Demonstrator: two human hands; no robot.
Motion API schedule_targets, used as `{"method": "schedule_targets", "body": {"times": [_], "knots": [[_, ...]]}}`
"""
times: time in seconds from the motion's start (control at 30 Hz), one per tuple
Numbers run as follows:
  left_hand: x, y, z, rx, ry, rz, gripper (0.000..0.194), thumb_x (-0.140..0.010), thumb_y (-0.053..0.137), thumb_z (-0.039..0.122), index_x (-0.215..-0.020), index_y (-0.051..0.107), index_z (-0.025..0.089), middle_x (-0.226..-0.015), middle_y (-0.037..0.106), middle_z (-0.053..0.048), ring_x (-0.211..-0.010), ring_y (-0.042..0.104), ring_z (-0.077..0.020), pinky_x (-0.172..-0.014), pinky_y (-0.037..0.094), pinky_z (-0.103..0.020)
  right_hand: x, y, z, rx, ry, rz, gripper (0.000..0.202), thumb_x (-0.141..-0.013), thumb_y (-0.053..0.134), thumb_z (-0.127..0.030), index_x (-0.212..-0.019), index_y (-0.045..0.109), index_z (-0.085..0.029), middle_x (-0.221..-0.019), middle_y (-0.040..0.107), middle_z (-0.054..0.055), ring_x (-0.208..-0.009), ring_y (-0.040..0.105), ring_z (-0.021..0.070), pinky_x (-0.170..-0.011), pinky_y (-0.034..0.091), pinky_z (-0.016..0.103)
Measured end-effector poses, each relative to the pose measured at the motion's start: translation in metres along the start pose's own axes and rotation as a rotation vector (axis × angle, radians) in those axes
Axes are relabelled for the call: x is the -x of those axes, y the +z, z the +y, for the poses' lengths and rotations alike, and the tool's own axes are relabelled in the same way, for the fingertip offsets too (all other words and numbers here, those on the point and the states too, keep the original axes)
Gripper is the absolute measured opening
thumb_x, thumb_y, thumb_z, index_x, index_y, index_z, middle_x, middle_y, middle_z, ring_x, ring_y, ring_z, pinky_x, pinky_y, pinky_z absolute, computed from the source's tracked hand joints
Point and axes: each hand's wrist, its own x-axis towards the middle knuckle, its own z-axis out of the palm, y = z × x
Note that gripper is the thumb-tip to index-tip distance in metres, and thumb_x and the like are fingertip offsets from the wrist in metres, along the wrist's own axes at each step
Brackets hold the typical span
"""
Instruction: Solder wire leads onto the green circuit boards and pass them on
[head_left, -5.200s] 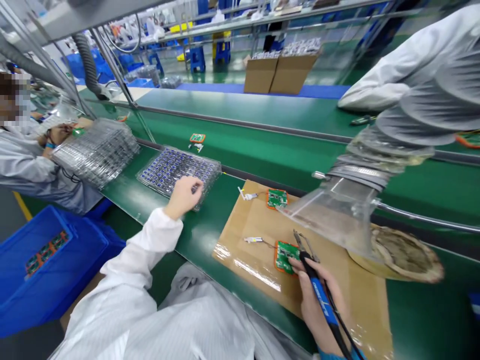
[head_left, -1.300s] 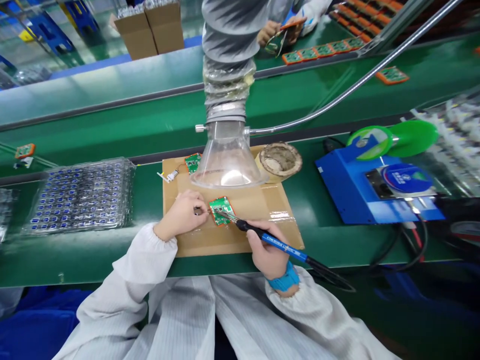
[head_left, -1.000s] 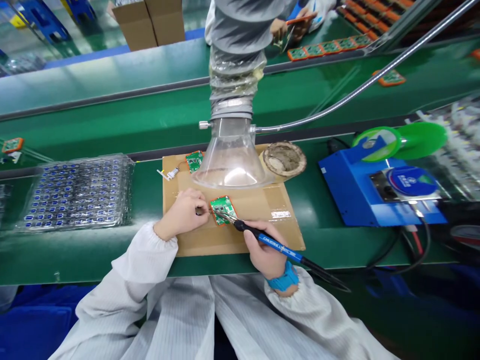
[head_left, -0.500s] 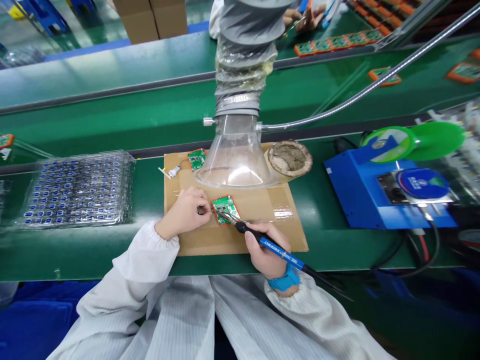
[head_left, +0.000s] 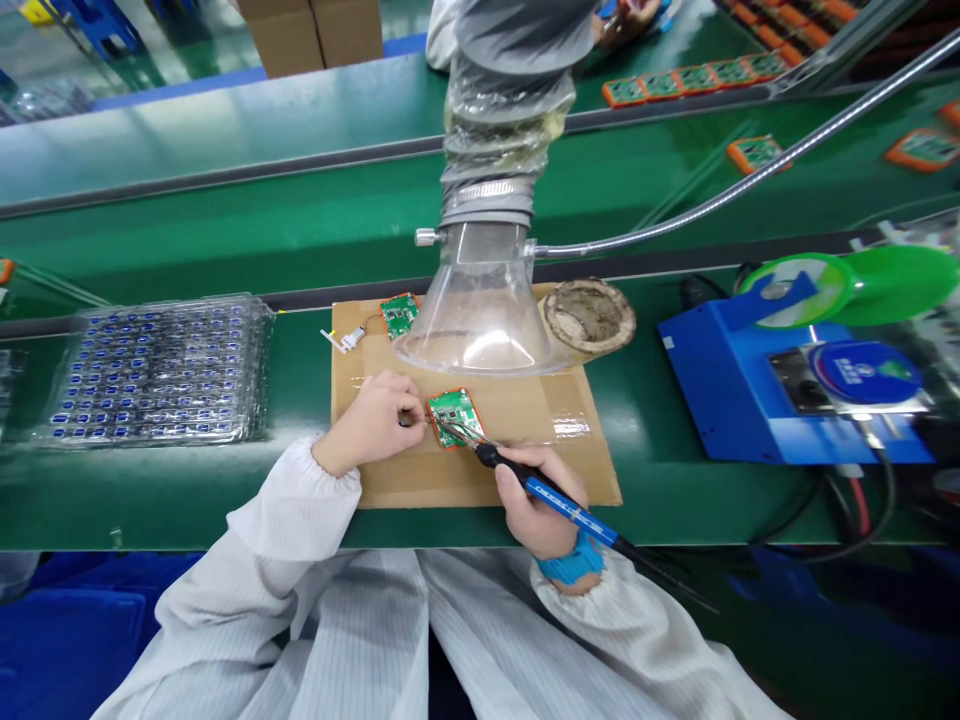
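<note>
My right hand (head_left: pixel 541 505) is closed around a blue and black soldering iron (head_left: pixel 570 508). The iron's metal tip end rests over a small green circuit board (head_left: pixel 459 406) with an orange edge, near its left side. At that same edge, the fingertips of my left hand (head_left: pixel 373 422) are pinched together; whatever they grip is too small to make out. Under the board lies a flat cardboard sheet (head_left: pixel 409 488). Another green board (head_left: pixel 399 313), wired to a small white part (head_left: pixel 353 338), sits at the sheet's back left.
A clear fume funnel (head_left: pixel 480 320) hangs above the sheet's back part, beside a round, crusted pot (head_left: pixel 589 318). Clear trays (head_left: pixel 157 375) of small blue parts stand left. At right is a blue solder feeder (head_left: pixel 720 390) with a green reel. Boards (head_left: pixel 756 153) lie on the green belt.
The whole view has shifted slightly. Boards on the belt have moved left relative to the bench. Both hands and the soldering iron stay at the board in nearly the same pose.
</note>
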Motion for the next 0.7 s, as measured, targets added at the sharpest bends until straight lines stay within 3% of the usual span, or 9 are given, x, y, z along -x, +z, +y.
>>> {"method": "schedule_targets", "body": {"times": [0.7], "knots": [[0.0002,0.0007,-0.0011,-0.002,-0.005,0.001,0.018,-0.083,0.067,0.017,-0.065,0.065,0.018,-0.087,0.068,-0.001,-0.098,0.058,-0.0209,-0.094,0.036,-0.041,-0.0019,0.0009,-0.0022,0.007,-0.07,-0.007,0.007,-0.087,0.069,-0.02,-0.094,0.069,-0.023,-0.083,0.072,0.003,-0.073,0.071,0.0174,-0.068,0.058,0.029]]}}
